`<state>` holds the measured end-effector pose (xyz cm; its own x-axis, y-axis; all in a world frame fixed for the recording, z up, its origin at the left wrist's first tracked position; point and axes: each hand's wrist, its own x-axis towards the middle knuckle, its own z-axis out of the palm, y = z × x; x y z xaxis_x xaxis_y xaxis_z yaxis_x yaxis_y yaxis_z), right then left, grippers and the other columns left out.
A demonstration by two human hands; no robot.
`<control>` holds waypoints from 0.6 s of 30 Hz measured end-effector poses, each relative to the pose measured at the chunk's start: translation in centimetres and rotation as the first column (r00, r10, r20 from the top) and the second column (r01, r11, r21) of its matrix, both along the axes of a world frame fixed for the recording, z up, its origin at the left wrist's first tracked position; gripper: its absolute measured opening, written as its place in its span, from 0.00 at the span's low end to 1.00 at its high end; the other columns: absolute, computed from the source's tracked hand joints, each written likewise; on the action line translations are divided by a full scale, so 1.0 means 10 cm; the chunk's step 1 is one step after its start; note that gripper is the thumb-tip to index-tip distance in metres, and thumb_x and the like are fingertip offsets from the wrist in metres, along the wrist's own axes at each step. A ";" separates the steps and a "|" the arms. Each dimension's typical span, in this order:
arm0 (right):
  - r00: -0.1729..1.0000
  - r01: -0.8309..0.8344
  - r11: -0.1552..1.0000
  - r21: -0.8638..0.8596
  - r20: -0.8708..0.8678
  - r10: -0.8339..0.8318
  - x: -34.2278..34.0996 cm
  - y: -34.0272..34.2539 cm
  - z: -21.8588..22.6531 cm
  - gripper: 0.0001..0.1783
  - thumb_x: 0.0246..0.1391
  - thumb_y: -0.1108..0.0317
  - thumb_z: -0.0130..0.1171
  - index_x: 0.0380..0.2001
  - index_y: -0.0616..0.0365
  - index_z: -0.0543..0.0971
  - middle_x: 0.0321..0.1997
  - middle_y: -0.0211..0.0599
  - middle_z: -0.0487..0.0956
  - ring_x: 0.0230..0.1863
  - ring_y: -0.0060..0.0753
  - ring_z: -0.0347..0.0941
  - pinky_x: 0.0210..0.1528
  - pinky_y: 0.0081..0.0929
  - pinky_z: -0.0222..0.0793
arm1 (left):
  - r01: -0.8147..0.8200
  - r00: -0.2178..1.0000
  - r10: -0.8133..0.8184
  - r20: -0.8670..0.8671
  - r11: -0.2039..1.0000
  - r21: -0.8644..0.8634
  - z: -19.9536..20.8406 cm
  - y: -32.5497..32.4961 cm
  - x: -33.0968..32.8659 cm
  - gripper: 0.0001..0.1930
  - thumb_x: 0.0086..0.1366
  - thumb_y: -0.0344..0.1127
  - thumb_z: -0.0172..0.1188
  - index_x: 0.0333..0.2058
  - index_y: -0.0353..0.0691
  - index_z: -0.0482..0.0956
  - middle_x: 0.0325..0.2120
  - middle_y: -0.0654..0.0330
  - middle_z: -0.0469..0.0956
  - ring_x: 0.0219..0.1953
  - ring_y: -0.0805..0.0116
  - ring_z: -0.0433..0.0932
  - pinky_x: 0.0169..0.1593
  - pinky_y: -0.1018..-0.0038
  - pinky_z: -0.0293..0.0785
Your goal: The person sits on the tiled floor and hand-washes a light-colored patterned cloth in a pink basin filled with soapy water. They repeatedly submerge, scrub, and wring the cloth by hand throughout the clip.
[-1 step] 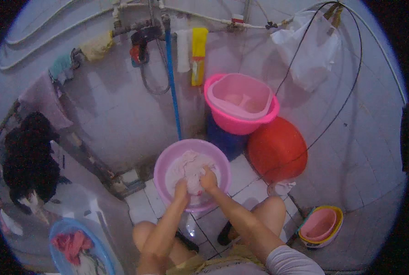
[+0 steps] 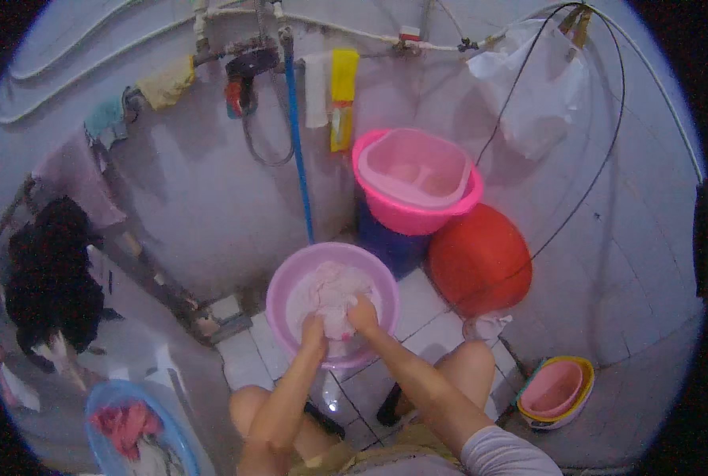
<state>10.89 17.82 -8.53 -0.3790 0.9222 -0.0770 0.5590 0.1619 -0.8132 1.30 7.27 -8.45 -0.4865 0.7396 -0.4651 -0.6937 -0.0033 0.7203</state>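
Field notes, wet corner. We find the pale pink cloth (image 2: 338, 287) heaped in the lilac basin (image 2: 277, 295), which stands on the tiled floor (image 2: 247, 349) before the person's knees. Pale, cloudy-looking water shows around the heap.

Progress: we judge the handling to be under way, not finished. The cloth lies bunched in the basin, neither lifted clear nor spread out. A pinkish-red garment (image 2: 126, 424) sits in the blue tub (image 2: 121, 384) at lower left; whether it has been dealt with or is waiting, we cannot tell.

Pose: both forearms slant down and inward from the lower edge, passing between the knees, elbows bent. The left hand (image 2: 313, 330) bears on the near-left side of the heap, wrist above the basin's near rim. The right hand (image 2: 362, 314) presses into its right side, slightly farther forward. The hands stand apart, cloth between them. Both touch it, but with fingers blurred or buried, we cannot tell whether either is clamped on a fold.
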 end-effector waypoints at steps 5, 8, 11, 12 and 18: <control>0.950 0.042 0.990 -0.133 0.312 0.002 0.27 0.00 -0.37 0.26 0.45 0.61 0.54 0.48 0.59 0.66 0.44 0.60 0.71 0.49 0.56 0.67 0.48 0.43 0.65 | 0.034 0.985 -0.061 -0.162 0.986 -0.164 0.36 -0.12 0.07 0.23 0.55 0.30 0.50 0.52 0.35 0.63 0.45 0.53 0.69 0.46 0.64 0.69 0.48 0.65 0.68; 0.958 -0.050 0.998 -0.043 0.280 0.060 0.25 -0.12 -0.32 0.26 0.43 0.61 0.57 0.47 0.57 0.66 0.42 0.61 0.70 0.48 0.57 0.67 0.46 0.45 0.66 | 0.044 0.992 -0.065 -0.112 0.983 -0.179 0.16 -0.13 0.02 0.22 0.53 0.33 0.53 0.48 0.38 0.66 0.42 0.55 0.69 0.41 0.63 0.70 0.43 0.65 0.69; 0.941 -0.238 0.966 0.102 0.270 0.204 0.25 0.01 -0.47 0.26 0.40 0.63 0.60 0.45 0.58 0.68 0.39 0.58 0.71 0.45 0.58 0.68 0.45 0.45 0.66 | 0.109 0.992 -0.115 -0.043 0.988 -0.110 0.10 -0.10 0.03 0.19 0.52 0.37 0.54 0.43 0.39 0.68 0.38 0.55 0.70 0.39 0.61 0.71 0.41 0.65 0.70; 0.983 -0.148 0.985 0.090 0.124 0.136 0.23 0.02 -0.54 0.26 0.38 0.64 0.61 0.44 0.58 0.68 0.38 0.56 0.72 0.44 0.56 0.68 0.46 0.44 0.66 | 0.146 0.989 -0.147 -0.006 0.987 -0.073 0.09 -0.11 0.02 0.18 0.52 0.39 0.54 0.42 0.39 0.69 0.37 0.55 0.70 0.38 0.61 0.71 0.40 0.64 0.70; 0.925 -0.364 0.931 0.023 -0.103 0.365 0.08 0.17 -0.18 0.25 0.32 0.67 0.61 0.40 0.58 0.71 0.41 0.46 0.72 0.47 0.49 0.66 0.51 0.37 0.62 | 0.189 0.977 -0.186 0.103 0.982 -0.020 0.01 -0.04 -0.26 0.14 0.55 0.43 0.51 0.35 0.40 0.71 0.32 0.56 0.72 0.33 0.61 0.73 0.31 0.68 0.72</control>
